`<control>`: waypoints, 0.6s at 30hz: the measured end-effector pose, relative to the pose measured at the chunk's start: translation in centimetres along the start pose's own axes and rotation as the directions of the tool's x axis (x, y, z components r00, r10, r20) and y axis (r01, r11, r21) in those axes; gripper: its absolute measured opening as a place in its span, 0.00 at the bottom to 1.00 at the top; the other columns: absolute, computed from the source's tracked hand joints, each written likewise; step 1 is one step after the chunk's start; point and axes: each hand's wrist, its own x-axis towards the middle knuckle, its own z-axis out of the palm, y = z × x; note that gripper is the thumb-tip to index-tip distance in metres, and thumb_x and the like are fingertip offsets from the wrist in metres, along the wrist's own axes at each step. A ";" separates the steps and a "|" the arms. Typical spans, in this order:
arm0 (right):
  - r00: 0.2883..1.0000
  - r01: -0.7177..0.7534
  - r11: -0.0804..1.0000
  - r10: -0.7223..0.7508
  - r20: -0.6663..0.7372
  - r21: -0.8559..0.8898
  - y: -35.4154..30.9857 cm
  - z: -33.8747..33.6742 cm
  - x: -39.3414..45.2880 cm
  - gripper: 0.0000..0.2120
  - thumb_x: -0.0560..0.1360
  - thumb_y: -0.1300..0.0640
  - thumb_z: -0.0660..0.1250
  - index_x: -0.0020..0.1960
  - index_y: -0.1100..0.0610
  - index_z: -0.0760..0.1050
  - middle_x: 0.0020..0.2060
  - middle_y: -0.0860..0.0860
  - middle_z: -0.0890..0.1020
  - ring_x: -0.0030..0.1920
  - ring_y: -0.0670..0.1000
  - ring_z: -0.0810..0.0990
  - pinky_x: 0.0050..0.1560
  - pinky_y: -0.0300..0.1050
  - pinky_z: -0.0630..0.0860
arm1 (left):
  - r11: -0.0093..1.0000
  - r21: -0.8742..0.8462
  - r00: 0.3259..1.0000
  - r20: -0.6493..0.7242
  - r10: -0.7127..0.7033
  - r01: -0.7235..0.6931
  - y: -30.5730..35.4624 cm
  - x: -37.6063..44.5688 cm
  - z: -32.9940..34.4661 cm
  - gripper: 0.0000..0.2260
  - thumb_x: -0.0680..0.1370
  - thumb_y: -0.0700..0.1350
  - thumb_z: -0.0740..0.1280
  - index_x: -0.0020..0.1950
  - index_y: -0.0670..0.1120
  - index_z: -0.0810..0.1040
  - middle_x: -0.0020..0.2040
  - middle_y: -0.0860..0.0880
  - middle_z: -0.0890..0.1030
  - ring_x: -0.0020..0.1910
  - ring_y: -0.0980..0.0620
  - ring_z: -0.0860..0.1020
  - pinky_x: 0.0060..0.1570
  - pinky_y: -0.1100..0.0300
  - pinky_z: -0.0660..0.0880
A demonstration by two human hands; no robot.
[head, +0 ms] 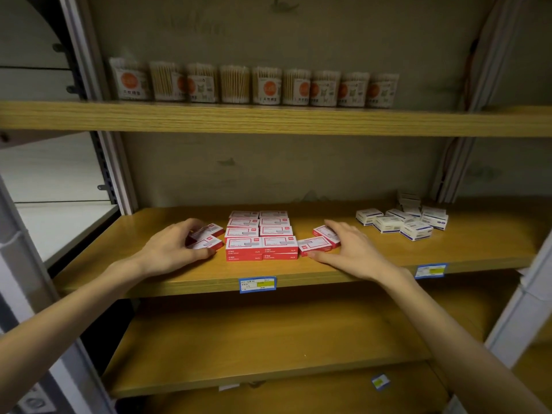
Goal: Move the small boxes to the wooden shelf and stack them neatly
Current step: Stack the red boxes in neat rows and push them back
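Note:
Small red-and-white boxes stand in a neat two-column stack [261, 236] on the middle wooden shelf [298, 271]. Left of the stack lie two loose red boxes [209, 236]; my left hand [176, 248] rests over them with fingers curled around them. Right of the stack lie two more red boxes [318, 242], askew. My right hand [348, 248] lies flat against them, its fingers on the farther box and its thumb near the closer one. All the boxes sit on the shelf board.
A loose cluster of white-and-blue boxes [401, 224] lies at the shelf's right. Jars of cotton swabs [254, 85] line the upper shelf. Blue price tags [257, 283] hang on the shelf's front edge. Metal uprights [115, 171] flank the shelves; a lower shelf [254, 354] sits below.

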 end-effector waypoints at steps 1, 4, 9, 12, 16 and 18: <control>1.000 0.008 1.000 -0.008 -0.004 -0.002 0.3 -0.1 -0.1 0.44 0.73 0.31 0.68 0.80 0.52 0.61 0.74 0.50 0.70 0.72 0.52 0.69 0.71 0.57 0.69 | 1.000 -0.006 1.000 -0.005 0.003 -0.003 -0.1 -0.1 0.1 0.32 0.74 0.59 0.74 0.74 0.50 0.68 0.66 0.50 0.78 0.58 0.54 0.77 0.50 0.61 0.76; 1.000 0.013 1.000 -0.013 -0.019 0.001 1.2 -0.7 -0.7 0.39 0.74 0.34 0.70 0.78 0.51 0.64 0.71 0.49 0.72 0.69 0.50 0.71 0.68 0.56 0.72 | 1.000 -0.025 1.000 -0.005 0.000 0.000 -0.6 -0.4 -0.1 0.33 0.73 0.60 0.74 0.74 0.51 0.68 0.66 0.50 0.78 0.57 0.55 0.77 0.49 0.62 0.77; 0.999 -0.001 0.997 0.005 -0.054 0.076 2.6 -1.6 -1.5 0.34 0.74 0.42 0.74 0.76 0.51 0.68 0.68 0.48 0.76 0.67 0.50 0.74 0.67 0.53 0.74 | 0.998 -0.056 1.000 -0.005 0.005 -0.006 -1.1 -1.1 -0.5 0.36 0.70 0.60 0.77 0.74 0.53 0.68 0.66 0.51 0.78 0.58 0.54 0.77 0.52 0.60 0.78; 0.995 0.004 0.991 0.009 -0.102 0.134 2.8 -1.5 -1.9 0.31 0.74 0.44 0.75 0.73 0.51 0.72 0.63 0.46 0.80 0.63 0.47 0.76 0.63 0.49 0.76 | 0.996 -0.089 1.000 -0.018 0.006 -0.008 -0.9 -1.5 -0.4 0.37 0.69 0.59 0.78 0.73 0.53 0.68 0.66 0.51 0.78 0.59 0.53 0.77 0.52 0.60 0.77; 0.980 -0.049 0.986 0.078 -0.181 0.162 2.9 -0.5 -2.1 0.26 0.75 0.50 0.74 0.71 0.49 0.74 0.63 0.47 0.80 0.64 0.47 0.75 0.62 0.48 0.76 | 0.996 -0.094 1.000 -0.020 0.006 -0.007 -0.7 -2.2 -0.3 0.35 0.71 0.56 0.78 0.74 0.52 0.68 0.67 0.51 0.78 0.61 0.54 0.76 0.54 0.59 0.78; 0.958 -0.085 0.974 0.139 -0.252 0.211 3.2 -0.3 -2.3 0.26 0.74 0.51 0.74 0.70 0.48 0.74 0.62 0.48 0.81 0.62 0.47 0.77 0.59 0.47 0.78 | 0.994 -0.105 1.000 -0.005 0.000 0.000 -0.6 -2.7 -0.5 0.37 0.68 0.60 0.78 0.73 0.53 0.69 0.66 0.51 0.78 0.61 0.53 0.76 0.56 0.57 0.78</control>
